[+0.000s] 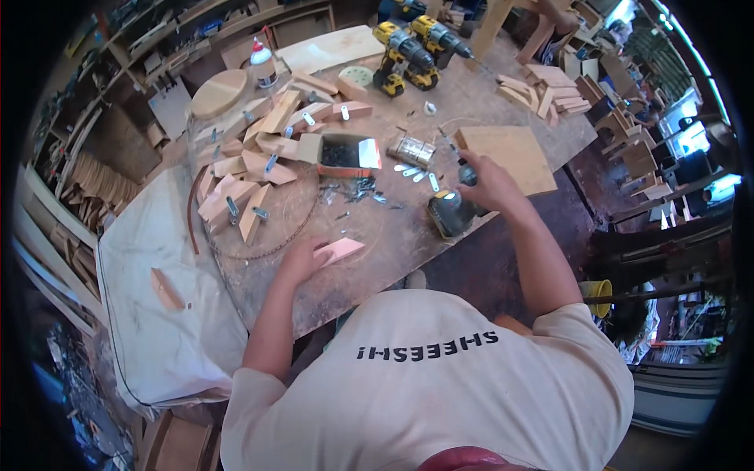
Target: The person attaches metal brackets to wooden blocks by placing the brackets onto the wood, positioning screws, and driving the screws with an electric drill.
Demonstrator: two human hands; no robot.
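My left hand (298,261) is at the near part of the workbench, its fingers closed on the end of a small pale wood block (342,250) with slanted ends. The block lies on the bench top. My right hand (493,185) is wrapped round a cordless drill (449,213), whose dark battery base rests near the bench's front edge. Its bit end points away from me, beside a square wooden board (510,157). Several flat metal plates (416,174) lie just left of the drill, near a metal can (411,151). My palm hides the drill's handle.
A box of dark screws (345,154) stands mid-bench, with loose screws (360,191) before it. Cut wood blocks with metal plates (271,125) are heaped at left. Behind are a glue bottle (264,66) and two yellow drills (402,49). A white cover (169,314) hangs at left.
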